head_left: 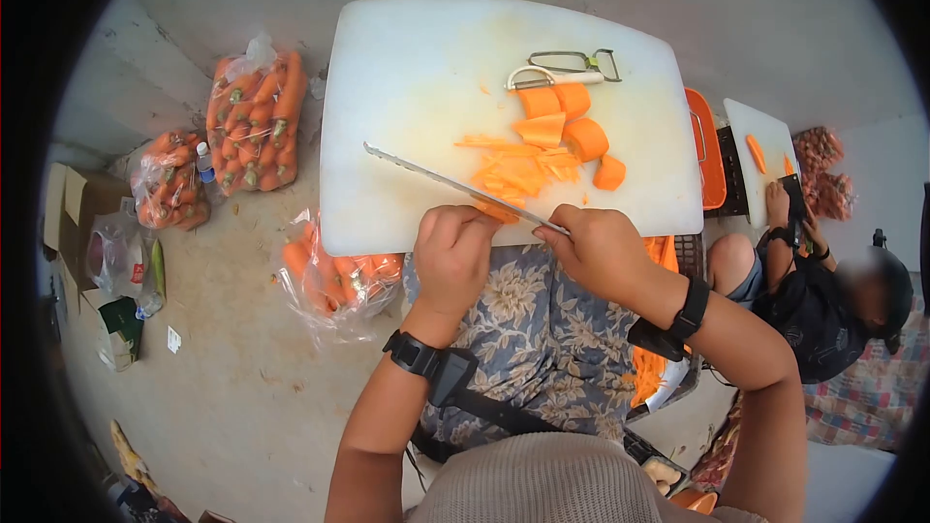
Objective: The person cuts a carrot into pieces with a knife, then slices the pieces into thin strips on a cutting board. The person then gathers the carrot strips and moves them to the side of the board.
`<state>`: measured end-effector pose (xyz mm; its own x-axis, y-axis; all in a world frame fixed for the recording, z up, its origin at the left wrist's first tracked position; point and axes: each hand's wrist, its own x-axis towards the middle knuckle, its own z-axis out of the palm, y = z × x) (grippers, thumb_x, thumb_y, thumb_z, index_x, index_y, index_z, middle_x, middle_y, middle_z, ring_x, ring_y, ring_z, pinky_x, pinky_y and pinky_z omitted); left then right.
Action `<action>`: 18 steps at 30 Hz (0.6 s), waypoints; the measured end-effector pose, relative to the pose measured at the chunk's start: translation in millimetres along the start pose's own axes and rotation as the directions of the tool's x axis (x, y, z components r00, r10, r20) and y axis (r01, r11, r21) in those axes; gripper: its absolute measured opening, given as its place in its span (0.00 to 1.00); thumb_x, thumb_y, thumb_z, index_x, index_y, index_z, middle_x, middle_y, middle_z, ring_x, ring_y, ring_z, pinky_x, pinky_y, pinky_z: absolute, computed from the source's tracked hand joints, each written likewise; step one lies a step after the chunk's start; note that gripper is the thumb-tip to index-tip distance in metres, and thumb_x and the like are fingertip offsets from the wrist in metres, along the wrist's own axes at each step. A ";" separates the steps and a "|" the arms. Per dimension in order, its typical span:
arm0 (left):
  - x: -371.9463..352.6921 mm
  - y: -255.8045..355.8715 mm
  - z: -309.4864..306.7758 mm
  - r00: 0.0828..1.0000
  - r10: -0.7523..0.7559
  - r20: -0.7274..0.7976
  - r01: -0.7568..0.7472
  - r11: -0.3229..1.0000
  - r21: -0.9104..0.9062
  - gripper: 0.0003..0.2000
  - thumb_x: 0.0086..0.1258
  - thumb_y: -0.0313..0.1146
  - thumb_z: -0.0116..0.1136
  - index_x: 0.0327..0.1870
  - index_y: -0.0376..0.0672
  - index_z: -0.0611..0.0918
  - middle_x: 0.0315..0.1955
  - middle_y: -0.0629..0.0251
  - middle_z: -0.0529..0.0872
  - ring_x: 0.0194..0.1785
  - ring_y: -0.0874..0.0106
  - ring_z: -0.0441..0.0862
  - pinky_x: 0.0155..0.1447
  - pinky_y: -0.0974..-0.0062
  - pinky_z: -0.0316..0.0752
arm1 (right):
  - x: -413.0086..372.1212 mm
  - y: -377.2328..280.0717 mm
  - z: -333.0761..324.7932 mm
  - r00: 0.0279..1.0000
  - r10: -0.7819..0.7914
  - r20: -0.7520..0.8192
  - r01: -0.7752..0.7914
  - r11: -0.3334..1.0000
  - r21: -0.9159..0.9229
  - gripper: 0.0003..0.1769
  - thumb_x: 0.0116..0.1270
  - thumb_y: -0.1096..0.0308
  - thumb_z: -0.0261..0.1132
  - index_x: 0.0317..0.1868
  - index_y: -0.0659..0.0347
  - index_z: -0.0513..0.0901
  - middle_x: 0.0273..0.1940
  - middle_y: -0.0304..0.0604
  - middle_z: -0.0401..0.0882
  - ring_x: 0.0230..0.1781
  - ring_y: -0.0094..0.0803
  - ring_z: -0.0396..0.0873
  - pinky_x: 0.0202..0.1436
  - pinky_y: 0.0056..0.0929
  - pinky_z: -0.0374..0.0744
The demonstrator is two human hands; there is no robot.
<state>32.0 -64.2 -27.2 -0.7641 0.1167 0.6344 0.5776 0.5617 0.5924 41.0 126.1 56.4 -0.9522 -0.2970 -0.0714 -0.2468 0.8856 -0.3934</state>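
My right hand (pixel 598 241) is closed around the handle of a knife (pixel 436 177), whose long blade slants up to the left over the white cutting board (pixel 407 87). At the board's front edge, my left hand (pixel 453 250) presses bent fingertips on a carrot piece (pixel 501 211) right beside the blade. Just beyond the knife lies a pile of carrot sticks (pixel 523 167). Several thick carrot chunks (pixel 584 138) rest behind the pile. Two peelers, one white-handled (pixel 567 78) and one dark-framed (pixel 557 59), lie at the back of the board.
Bags of whole carrots (pixel 257 121) stand on the floor at left, and another carrot bag (pixel 339 271) sits below the board. An orange basket (pixel 708 150) is at the right edge. Farther right, another person (pixel 833 305) cuts carrots on a second board (pixel 760 136).
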 end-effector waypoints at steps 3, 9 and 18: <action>-3.9 -3.2 1.2 1.000 0.006 0.003 -0.006 1.000 0.022 0.06 0.56 0.23 0.69 0.34 0.40 0.87 0.34 0.64 0.82 0.41 0.62 0.79 0.45 0.66 0.76 | -4.5 1.5 -5.1 1.000 -0.014 -0.007 0.013 0.999 -0.048 0.18 0.71 0.57 0.65 0.30 0.65 0.80 0.22 0.55 0.81 0.23 0.54 0.81 0.29 0.47 0.78; -7.8 -1.7 -0.4 1.000 -0.022 0.005 0.021 0.999 0.047 0.06 0.56 0.23 0.71 0.35 0.39 0.87 0.33 0.63 0.81 0.41 0.61 0.78 0.45 0.65 0.74 | -19.8 -9.4 -27.3 0.999 0.019 0.048 -0.014 0.995 -0.096 0.18 0.70 0.58 0.65 0.31 0.65 0.81 0.23 0.56 0.81 0.25 0.54 0.82 0.32 0.48 0.80; -5.2 -0.3 -0.9 0.997 -0.054 0.061 0.052 0.998 0.031 0.06 0.60 0.25 0.67 0.38 0.42 0.88 0.37 0.63 0.84 0.46 0.61 0.80 0.48 0.65 0.77 | -17.5 -4.2 -27.0 0.984 0.073 0.163 -0.039 0.978 -0.207 0.16 0.68 0.57 0.67 0.32 0.63 0.81 0.22 0.53 0.81 0.24 0.53 0.82 0.30 0.47 0.80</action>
<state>36.0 -65.7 -30.2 -0.8104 0.1358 0.5699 0.5276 0.5919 0.6093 53.8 137.2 84.1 -0.9257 -0.2854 -0.2483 -0.2417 0.9511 -0.1921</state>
